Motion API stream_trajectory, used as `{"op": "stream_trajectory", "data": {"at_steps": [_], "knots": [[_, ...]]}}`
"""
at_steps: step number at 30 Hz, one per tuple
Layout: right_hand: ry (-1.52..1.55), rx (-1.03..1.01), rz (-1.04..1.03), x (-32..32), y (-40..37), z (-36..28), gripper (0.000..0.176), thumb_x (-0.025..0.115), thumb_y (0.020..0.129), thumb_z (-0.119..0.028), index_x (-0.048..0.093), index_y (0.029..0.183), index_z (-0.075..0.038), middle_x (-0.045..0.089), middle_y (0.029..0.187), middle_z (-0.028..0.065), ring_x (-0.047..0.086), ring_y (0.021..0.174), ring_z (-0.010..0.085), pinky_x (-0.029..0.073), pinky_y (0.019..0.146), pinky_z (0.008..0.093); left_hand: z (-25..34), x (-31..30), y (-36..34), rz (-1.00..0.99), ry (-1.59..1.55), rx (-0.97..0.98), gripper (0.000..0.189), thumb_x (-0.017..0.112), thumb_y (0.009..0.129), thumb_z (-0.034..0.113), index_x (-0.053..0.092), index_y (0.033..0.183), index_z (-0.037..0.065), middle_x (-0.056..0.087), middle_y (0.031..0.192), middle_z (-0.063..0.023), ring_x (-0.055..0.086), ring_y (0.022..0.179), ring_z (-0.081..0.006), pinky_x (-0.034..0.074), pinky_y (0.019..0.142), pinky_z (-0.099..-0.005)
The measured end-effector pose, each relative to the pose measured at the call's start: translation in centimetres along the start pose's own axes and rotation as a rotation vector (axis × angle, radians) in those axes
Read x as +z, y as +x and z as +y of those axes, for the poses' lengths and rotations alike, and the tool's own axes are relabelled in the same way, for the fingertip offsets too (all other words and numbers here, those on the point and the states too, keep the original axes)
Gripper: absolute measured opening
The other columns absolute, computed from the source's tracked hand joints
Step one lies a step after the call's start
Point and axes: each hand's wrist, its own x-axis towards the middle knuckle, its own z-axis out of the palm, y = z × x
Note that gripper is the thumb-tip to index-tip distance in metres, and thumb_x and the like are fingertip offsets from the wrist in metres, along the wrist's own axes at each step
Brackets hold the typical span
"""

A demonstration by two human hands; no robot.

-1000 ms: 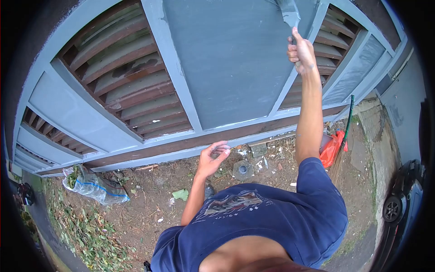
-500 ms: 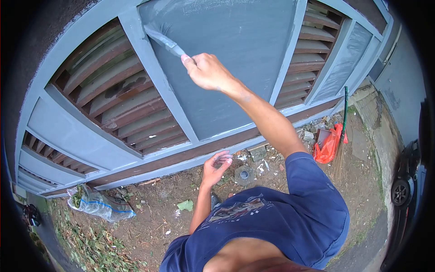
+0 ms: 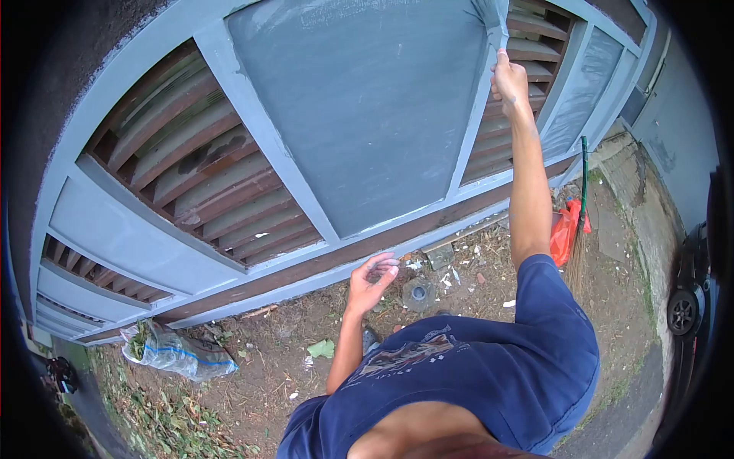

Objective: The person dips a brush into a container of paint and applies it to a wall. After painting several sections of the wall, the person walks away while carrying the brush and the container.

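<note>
My right hand [image 3: 511, 81] is raised high and grips a paintbrush [image 3: 493, 21] whose grey-coated bristles rest on the right edge of the flat grey panel [image 3: 359, 115] of a large gate. The panel looks wet with grey paint. My left hand [image 3: 372, 278] hangs low in front of my chest, fingers loosely curled and holding nothing, above the dirt near the gate's bottom rail [image 3: 321, 268]. Brown slatted sections [image 3: 214, 191] sit on either side of the panel.
A clear plastic bag [image 3: 180, 353] of leaves lies on the dirt at the left. A red bag [image 3: 564, 229] and a green-handled broom [image 3: 579, 206] lean by the gate at the right. A small round container [image 3: 418, 291] sits on the ground. A dark car [image 3: 688, 306] stands at far right.
My right hand swept the brush from the panel's right edge across to its left edge, then back to the right edge high up. My left hand stayed low and curled.
</note>
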Motion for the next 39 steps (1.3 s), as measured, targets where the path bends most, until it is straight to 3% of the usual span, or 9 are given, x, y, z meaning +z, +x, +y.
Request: {"op": "stream_trajectory", "data": {"at_steps": [5, 6, 7, 12, 15, 19, 22, 29, 39], "knots": [[-0.194, -0.262, 0.008, 7.8, -5.4, -1.3, 0.055, 0.040, 0.097, -0.037, 0.058, 0.069, 0.007, 0.059, 0.064, 0.0250, 0.060, 0.068, 0.0446, 0.046, 0.068, 0.0479, -1.6, -2.1, -2.3, 0.044, -0.019, -0.064, 0.034, 0.065, 0.089, 0.007, 0.057, 0.121, -0.002, 0.066, 0.106, -0.0127, 0.063, 0.096, -0.0169, 0.051, 0.086, -0.0309], [-0.195, -0.345, -0.037, 9.6, -8.0, -2.5, 0.055, 0.040, 0.097, -0.037, 0.058, 0.067, 0.007, 0.059, 0.063, 0.0255, 0.060, 0.068, 0.0451, 0.046, 0.065, 0.0475, -1.8, -2.3, -2.5, 0.060, -0.027, -0.072, 0.034, 0.064, 0.089, 0.007, 0.057, 0.121, -0.002, 0.066, 0.106, -0.0125, 0.063, 0.096, -0.0168, 0.051, 0.087, -0.0309], [-0.117, -0.391, -0.081, 12.1, -9.5, -2.2, 0.057, 0.043, 0.098, -0.040, 0.052, 0.065, 0.005, 0.047, 0.051, 0.0141, 0.046, 0.050, 0.0229, 0.042, 0.055, 0.0412, -1.9, -2.6, -2.8, 0.076, -0.034, -0.082, 0.034, 0.064, 0.089, 0.006, 0.057, 0.121, -0.002, 0.066, 0.106, -0.0123, 0.063, 0.096, -0.0168, 0.051, 0.087, -0.0309], [-0.110, -0.357, -0.584, 18.0, -17.6, -5.2, 0.055, 0.045, 0.095, -0.038, 0.059, 0.067, 0.007, 0.058, 0.064, 0.0298, 0.060, 0.067, 0.0466, 0.047, 0.065, 0.0508, -1.3, -2.7, -3.0, 0.145, -0.078, -0.091, 0.036, 0.068, 0.086, 0.007, 0.058, 0.119, -0.002, 0.068, 0.101, -0.0106, 0.063, 0.090, -0.0137, 0.050, 0.084, -0.0288], [-0.202, -0.329, -0.593, 16.2, -16.0, -5.0, 0.056, 0.045, 0.095, -0.039, 0.059, 0.067, 0.007, 0.059, 0.063, 0.0281, 0.061, 0.065, 0.0441, 0.047, 0.064, 0.0499, -1.3, -2.7, -2.7, 0.140, -0.040, -0.084, 0.035, 0.068, 0.086, 0.007, 0.059, 0.119, -0.002, 0.069, 0.101, -0.0099, 0.063, 0.090, -0.0134, 0.049, 0.085, -0.0294], [-0.269, -0.333, -0.329, 10.3, -9.5, -1.6, 0.061, 0.045, 0.094, -0.051, 0.055, 0.065, 0.001, 0.051, 0.053, 0.0101, 0.051, 0.053, 0.0208, 0.042, 0.054, 0.0383, -0.8, -2.5, -2.3, 0.099, -0.017, -0.068, 0.034, 0.068, 0.086, 0.007, 0.060, 0.118, 0.000, 0.069, 0.101, -0.0098, 0.063, 0.089, -0.0130, 0.049, 0.084, -0.0289], [-0.324, -0.282, -0.039, 5.9, -5.6, 0.7, 0.059, 0.042, 0.094, -0.046, 0.060, 0.069, 0.004, 0.062, 0.066, 0.0232, 0.061, 0.070, 0.0399, 0.047, 0.069, 0.0458, -0.7, -2.5, -1.8, 0.041, 0.039, -0.083, 0.033, 0.066, 0.088, 0.007, 0.058, 0.120, 0.000, 0.067, 0.104, -0.0108, 0.063, 0.096, -0.0162, 0.050, 0.087, -0.0309], [-0.282, -0.162, 0.129, 6.6, -5.3, 4.6, 0.058, 0.038, 0.095, -0.041, 0.063, 0.072, 0.006, 0.063, 0.069, 0.0263, 0.062, 0.076, 0.0446, 0.047, 0.075, 0.0485, 0.0, -1.4, -1.7, 0.051, 0.039, -0.050, 0.034, 0.066, 0.088, 0.007, 0.058, 0.120, -0.002, 0.067, 0.104, -0.0119, 0.063, 0.096, -0.0171, 0.049, 0.087, -0.0312], [-0.128, -0.168, -0.641, 16.3, -19.6, 3.5, 0.053, 0.046, 0.096, -0.038, 0.060, 0.070, 0.007, 0.058, 0.064, 0.0300, 0.060, 0.067, 0.0481, 0.047, 0.065, 0.0521, -1.1, 0.2, -1.7, 0.005, 0.044, -0.149, 0.035, 0.066, 0.088, 0.009, 0.058, 0.120, -0.002, 0.067, 0.103, -0.0113, 0.063, 0.093, -0.0149, 0.051, 0.085, -0.0297]]}}
